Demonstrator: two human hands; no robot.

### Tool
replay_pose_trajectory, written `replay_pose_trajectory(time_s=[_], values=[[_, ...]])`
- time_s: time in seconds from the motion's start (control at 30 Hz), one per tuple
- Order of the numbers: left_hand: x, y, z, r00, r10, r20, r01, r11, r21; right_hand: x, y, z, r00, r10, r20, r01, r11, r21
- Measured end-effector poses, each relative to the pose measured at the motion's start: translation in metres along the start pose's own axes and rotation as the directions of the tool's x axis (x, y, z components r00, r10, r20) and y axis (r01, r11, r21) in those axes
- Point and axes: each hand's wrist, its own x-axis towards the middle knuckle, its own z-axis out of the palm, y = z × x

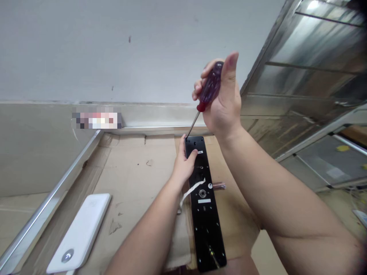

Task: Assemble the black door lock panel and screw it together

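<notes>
A long black lock panel (207,221) lies flat on cardboard (134,172), its far end toward the wall. My left hand (185,162) grips the panel's far left edge, thumb pressed on its top face. My right hand (222,97) is closed round the dark red handle of a screwdriver (210,86), held tilted, its metal tip touching the panel's far left corner. A white ribbon cable (193,189) comes out of the panel's middle toward the left.
A white rectangular cover (82,233) lies at the lower left on the cardboard. A metal rail (57,191) runs along the left, with the wall behind. Shiny metal frames and shelves (309,88) stand on the right. A small metal pin (219,186) lies right of the panel.
</notes>
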Motion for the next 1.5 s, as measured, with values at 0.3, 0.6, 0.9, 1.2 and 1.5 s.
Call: replay_pose_trajectory(time_s=[0.3,0.6,0.9,1.2,1.5], values=[[0.0,-0.001,0.0,1.0,0.015,-0.019,-0.015,0.999,0.035,-0.001,-0.006,0.004,0.998,0.069,-0.003,-0.068,0.993,0.093],[0.002,-0.001,0.0,0.999,0.022,-0.027,-0.021,0.998,0.057,0.005,-0.002,0.001,0.993,0.112,-0.021,-0.11,0.992,0.064],[0.001,0.0,0.001,0.999,0.018,-0.036,-0.017,1.0,0.024,0.001,-0.01,-0.003,0.993,0.061,-0.104,-0.041,0.982,0.184],[0.001,0.002,-0.002,0.995,0.003,-0.098,0.0,1.0,0.028,0.005,-0.016,-0.015,0.974,0.073,-0.214,-0.026,0.976,0.214],[0.002,0.007,-0.005,0.974,0.116,-0.196,-0.088,0.985,0.146,0.003,-0.018,-0.02,0.956,0.095,-0.276,-0.049,0.984,0.172]])
